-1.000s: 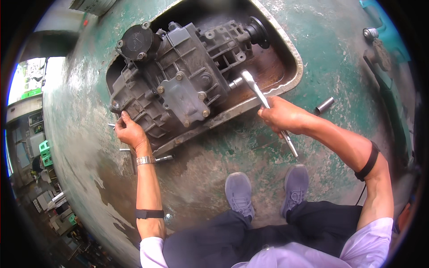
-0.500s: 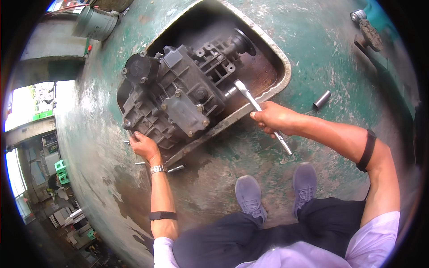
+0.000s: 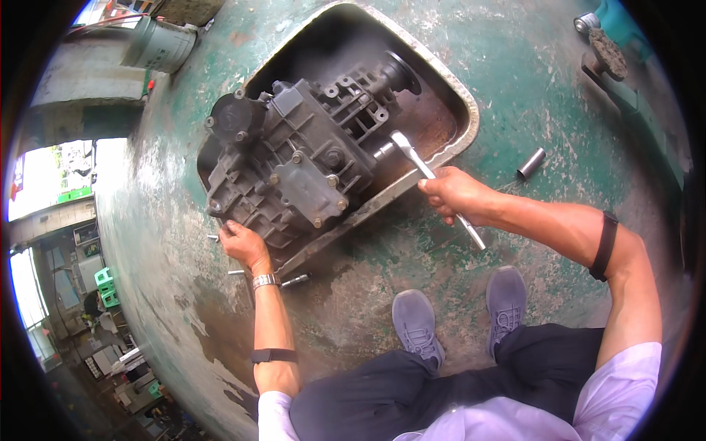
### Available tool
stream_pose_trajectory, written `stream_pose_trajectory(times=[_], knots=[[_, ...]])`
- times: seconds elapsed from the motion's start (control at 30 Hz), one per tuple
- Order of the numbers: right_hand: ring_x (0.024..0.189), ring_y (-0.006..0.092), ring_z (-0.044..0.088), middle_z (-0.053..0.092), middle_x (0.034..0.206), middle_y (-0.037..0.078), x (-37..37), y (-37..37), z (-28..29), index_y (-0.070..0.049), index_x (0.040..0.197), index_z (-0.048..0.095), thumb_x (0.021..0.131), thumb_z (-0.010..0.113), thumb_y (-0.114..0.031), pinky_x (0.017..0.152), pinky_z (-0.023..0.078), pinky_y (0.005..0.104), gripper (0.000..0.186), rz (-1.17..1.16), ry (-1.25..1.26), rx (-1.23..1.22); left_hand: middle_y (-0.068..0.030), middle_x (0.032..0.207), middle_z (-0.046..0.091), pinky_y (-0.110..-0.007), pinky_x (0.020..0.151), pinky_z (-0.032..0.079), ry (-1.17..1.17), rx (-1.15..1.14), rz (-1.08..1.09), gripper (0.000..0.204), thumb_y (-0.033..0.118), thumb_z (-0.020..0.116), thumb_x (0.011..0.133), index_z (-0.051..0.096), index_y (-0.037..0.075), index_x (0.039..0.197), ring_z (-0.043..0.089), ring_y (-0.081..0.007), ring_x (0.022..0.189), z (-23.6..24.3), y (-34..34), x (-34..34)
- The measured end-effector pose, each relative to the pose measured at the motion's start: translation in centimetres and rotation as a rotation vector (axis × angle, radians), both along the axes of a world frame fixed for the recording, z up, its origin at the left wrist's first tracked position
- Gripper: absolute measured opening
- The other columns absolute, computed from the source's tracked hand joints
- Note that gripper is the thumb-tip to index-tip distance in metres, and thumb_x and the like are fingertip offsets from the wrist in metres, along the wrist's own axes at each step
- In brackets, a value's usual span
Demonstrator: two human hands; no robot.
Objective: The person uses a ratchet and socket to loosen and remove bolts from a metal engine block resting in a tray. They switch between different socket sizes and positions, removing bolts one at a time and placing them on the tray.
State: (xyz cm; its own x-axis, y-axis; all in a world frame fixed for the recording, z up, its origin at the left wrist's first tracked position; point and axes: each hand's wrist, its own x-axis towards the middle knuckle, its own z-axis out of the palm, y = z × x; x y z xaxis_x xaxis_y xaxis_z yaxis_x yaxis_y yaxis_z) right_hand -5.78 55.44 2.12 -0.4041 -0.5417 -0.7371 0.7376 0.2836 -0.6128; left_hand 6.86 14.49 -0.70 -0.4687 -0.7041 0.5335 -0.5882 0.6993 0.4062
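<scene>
From where I stand, the big dirty gearbox (image 3: 290, 151) sits in a metal tray (image 3: 473, 117) in the upper middle of the frame. It looks very heavy and hard, not a thing to lift alone; its thick ribs and edges would be the best places to hold, though the grime may make it slippery. The shiny ratchet wrench (image 3: 421, 166) looks stiff and much lighter, easiest to hold by its long handle. Its socket end (image 3: 384, 151) goes up to the gearbox's right side. The right hand (image 3: 460, 197) has its fingers curled tight around that handle. The left hand (image 3: 246, 246) is at the gearbox's lower left edge, fingers close together; I can't tell if they grip it. A loose deep socket (image 3: 531, 164) lies on the green floor (image 3: 507, 44), right of the tray.
</scene>
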Motion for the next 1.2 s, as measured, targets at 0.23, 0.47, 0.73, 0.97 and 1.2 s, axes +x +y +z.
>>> stream_pose_trajectory(times=[0.23,0.47,0.73,0.97,1.2], knots=[[0.047,0.0068,0.035,0.037,0.063,-0.005,0.4,1.2,2.3,-0.015,0.081,0.044,0.096,0.052,-0.023,0.045,0.037,0.0285,0.020,-0.184,-0.080,-0.049,-0.0268,0.091,0.065,-0.047,0.074,0.049,-0.003,0.041,0.036,0.022,0.012,0.057,0.091,0.063,-0.009,0.096,0.063,-0.0426,0.083,0.0,0.2,-0.1],[0.053,0.0100,0.038,0.039,0.065,-0.004,-1.1,-0.4,5.8,-0.013,0.078,0.045,0.098,0.050,-0.022,0.049,0.038,0.0304,0.023,-0.177,-0.181,-0.128,-0.0251,0.088,0.065,-0.045,0.073,0.050,0.032,0.062,0.022,0.021,0.012,0.057,0.091,0.063,-0.008,0.094,0.064,-0.0405,0.081,0.1,0.3,-0.2],[0.048,0.0034,0.038,0.040,0.065,-0.006,-2.0,-5.3,7.6,-0.011,0.086,0.049,0.099,0.051,-0.022,0.049,0.039,0.0251,0.017,-0.293,-0.163,-0.162,-0.0227,0.087,0.066,-0.045,0.071,0.050,0.054,0.043,0.018,0.019,0.013,0.059,0.091,0.063,-0.006,0.090,0.064,-0.0390,0.079,-0.2,0.2,-0.2],[0.049,0.0040,0.039,0.041,0.065,-0.006,-1.2,-6.2,7.8,-0.009,0.092,0.049,0.099,0.052,-0.023,0.049,0.039,0.0259,0.016,-0.344,-0.157,-0.156,-0.0217,0.086,0.066,-0.045,0.071,0.050,0.085,0.082,0.034,0.016,0.012,0.060,0.090,0.063,-0.004,0.090,0.064,-0.0384,0.079,-0.5,0.0,-0.1],[0.050,0.0046,0.040,0.042,0.065,-0.006,-1.1,-6.6,7.7,-0.010,0.091,0.049,0.099,0.054,-0.024,0.050,0.039,0.0259,0.017,-0.333,-0.110,-0.138,-0.0209,0.084,0.066,-0.045,0.070,0.049,0.129,0.069,0.009,0.016,0.011,0.060,0.089,0.062,-0.004,0.088,0.063,-0.0389,0.078,-0.7,0.0,-0.1]])
